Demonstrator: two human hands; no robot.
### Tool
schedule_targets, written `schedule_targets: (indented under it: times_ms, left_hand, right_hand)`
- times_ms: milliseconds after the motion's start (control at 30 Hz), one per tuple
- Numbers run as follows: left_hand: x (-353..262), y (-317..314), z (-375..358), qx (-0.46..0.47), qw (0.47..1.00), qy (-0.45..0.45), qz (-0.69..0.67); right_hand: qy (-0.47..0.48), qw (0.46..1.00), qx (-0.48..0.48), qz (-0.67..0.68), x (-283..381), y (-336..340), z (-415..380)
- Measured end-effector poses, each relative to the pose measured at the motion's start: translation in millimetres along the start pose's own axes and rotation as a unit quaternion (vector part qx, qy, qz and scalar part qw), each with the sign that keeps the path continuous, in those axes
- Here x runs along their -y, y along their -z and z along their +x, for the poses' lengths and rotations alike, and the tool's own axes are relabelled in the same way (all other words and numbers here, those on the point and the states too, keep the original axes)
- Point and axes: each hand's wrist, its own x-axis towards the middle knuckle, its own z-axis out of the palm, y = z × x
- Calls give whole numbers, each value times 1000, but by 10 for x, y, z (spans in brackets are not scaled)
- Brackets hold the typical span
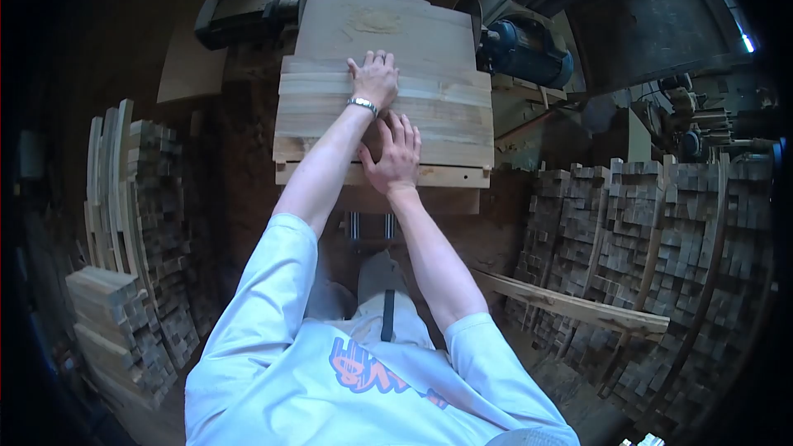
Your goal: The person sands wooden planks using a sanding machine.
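Left hand (376, 78) lies flat and open on the wooden boards (429, 116) stacked on the machine bed; right hand (396, 157) presses open-palmed nearer their front edge. Judging by this, aligning the stack; next needs even pressure.

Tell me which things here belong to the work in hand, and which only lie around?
In hand:
- left hand, flat on the wooden slats
- right hand, also flat on them
- sliding table under the slats

Lying around:
- stacked wood blocks at right
- curved pieces at left
- blue motor
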Motion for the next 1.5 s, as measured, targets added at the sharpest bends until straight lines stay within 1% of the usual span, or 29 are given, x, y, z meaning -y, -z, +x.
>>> schedule_targets:
  times_ms: [100, 200, 267, 333, 433, 500, 700, 733, 833, 900, 1000, 1067, 1100, 1167, 1233, 1300, 1333, 1367, 1433, 1500]
  left_hand:
    - [122, -42, 710, 34, 999, 8, 8]
    - [272, -178, 1416, 46, 999, -3, 25]
    - [337, -205, 1679, 72, 997, -12, 35]
    - [373, -214, 1915, 79, 996, 0, 37]
    - [421, -247, 2090, 71, 996, -1, 45]
    - [442, -251, 2202, 84, 996, 4, 37]
    - [465, -275, 2472, 62, 998, 17, 18]
    - [488, -342, 2525, 39, 999, 14, 10]
    - [578, -871, 2991, 15, 1000, 11, 0]
    - [546, -577, 2886, 10, 1000, 18, 4]
    - [550, -443, 3002, 33, 999, 24, 27]
    - [491, -169, 2981, 129, 990, -12, 51]
    - [509, -200, 3034, 127, 990, -9, 56]
    - [541, -335, 3145, 99, 993, -7, 71]
    - [585, -555, 3342, 101, 991, 10, 82]
    - [648, -819, 3528, -33, 998, 30, 38]
    - [655, -818, 3581, -15, 999, 39, 33]
    - [662, -827, 3612, -17, 998, 43, 38]
    - [671, -850, 3604, -61, 997, 48, 16]
    - [654, -858, 3531, -66, 997, 46, 23]
  right_hand:
    - [6, 1000, -14, 4, -147, -198, 642]
    - [10, 1000, -18, -13, -280, -357, 1251]
    - [-1, 1000, -13, -20, -330, -444, 1441]
    - [9, 1000, -15, -21, -383, -492, 1635]
    - [15, 999, -18, -40, -420, -539, 1833]
    - [14, 999, -12, -46, -448, -573, 1934]
    - [23, 999, -14, -47, -543, -665, 2242]
    - [29, 998, -17, -48, -565, -684, 2286]
    - [41, 998, -25, -52, -633, -732, 2470]
    - [44, 998, -23, -48, -657, -786, 2600]
    - [49, 997, -21, -47, -695, -828, 2760]
    - [50, 996, -39, -62, -710, -850, 2855]
    - [52, 996, -40, -57, -717, -863, 2909]
    - [49, 996, -38, -57, -738, -875, 2998]
    - [50, 997, -34, -55, -752, -892, 3089]
    - [43, 998, -23, -43, -785, -912, 3186]
    - [48, 998, -25, -39, -815, -947, 3238]
    - [51, 997, -21, -48, -845, -982, 3268]
    - [53, 997, -15, -51, -877, -1019, 3269]
    - [50, 997, -6, -64, -863, -1011, 3224]
